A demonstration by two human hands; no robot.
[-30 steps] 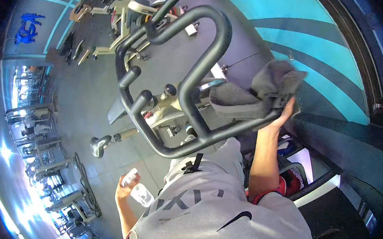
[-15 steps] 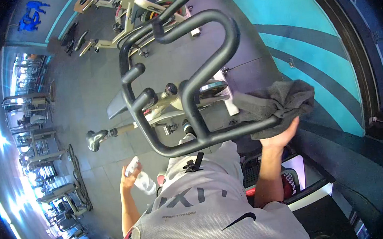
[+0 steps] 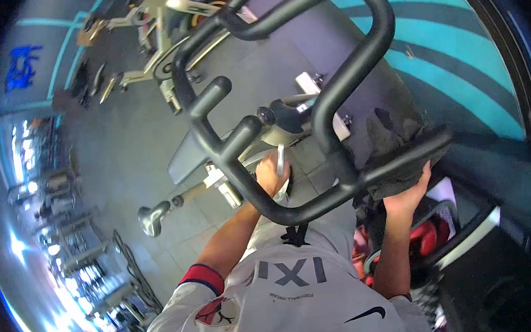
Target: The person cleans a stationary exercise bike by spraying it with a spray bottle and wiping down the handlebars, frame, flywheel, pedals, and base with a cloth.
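Observation:
My left hand (image 3: 269,176) is closed around a bottle with a white top (image 3: 280,158), which looks like a spray bottle. Its body is mostly hidden by my hand and the bars. This hand is below the black handlebar (image 3: 321,115) of an exercise bike. At the handlebar's right end, my right hand (image 3: 406,200) grips a dark grey towel (image 3: 395,149) against the underside of the bar. The thumb shows at the towel's edge, while the other fingers are hidden by cloth.
The bike's saddle (image 3: 151,218) is at lower left. More exercise bikes (image 3: 162,40) stand farther off. A turquoise wall (image 3: 455,45) with dark stripes runs along the right. Rows of gym machines (image 3: 66,244) line the left side. Something red (image 3: 427,240) lies near my right forearm.
My left hand has moved from the left, with the bottle, to under the middle of the handlebar. The towel now lies behind and below the bar's end instead of draped over it.

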